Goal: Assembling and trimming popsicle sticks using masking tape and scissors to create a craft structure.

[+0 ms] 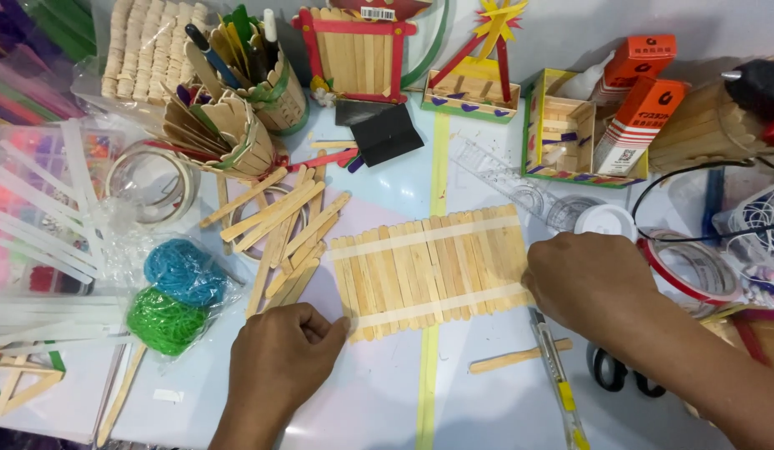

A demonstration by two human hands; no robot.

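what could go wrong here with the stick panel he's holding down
The stick panel is pinned only at its ends, by the left hand and right hand; the middle might buckle or shift. The loose sticks lie close to its left edge and could get nudged. The cutter beside the right hand might be bumped.

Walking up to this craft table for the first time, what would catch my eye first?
Probably the flat panel of wooden sticks mid-table, crossed by two pale strips, with the left hand at its lower left corner and the right hand on its right edge. Next, the blue and green yarn balls at left, beside a loose stick pile.
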